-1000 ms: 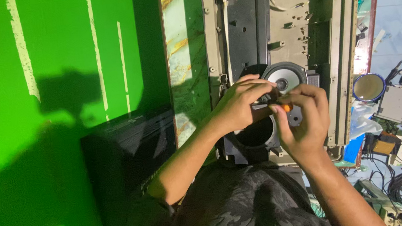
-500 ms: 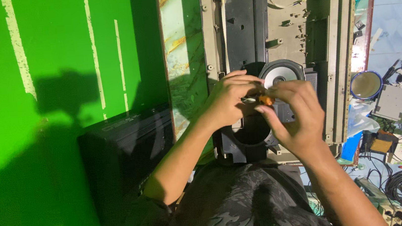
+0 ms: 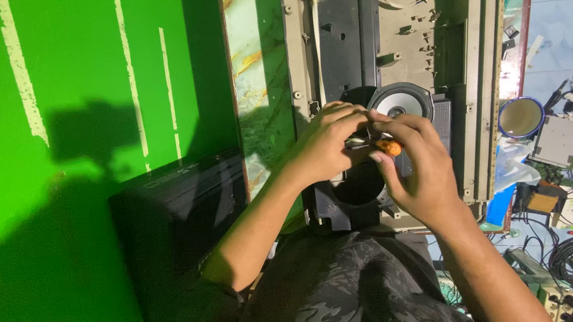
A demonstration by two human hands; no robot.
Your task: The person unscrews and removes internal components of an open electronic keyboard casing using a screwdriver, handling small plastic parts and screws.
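I see my left hand (image 3: 327, 142) curled knuckles-up, fingers pinched onto a thin metal piece (image 3: 357, 142). My right hand (image 3: 418, 168) meets it, fingers folded around a small orange part (image 3: 390, 147), both just over the round speaker (image 3: 401, 101) in the open grey chassis (image 3: 460, 57).

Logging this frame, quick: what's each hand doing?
Left hand: curled shut by the speaker; its contents cannot be told.
Right hand: closed on an orange-handled tool.

Single head-worn camera looks steeply down, close above both hands (image 3: 378, 151).
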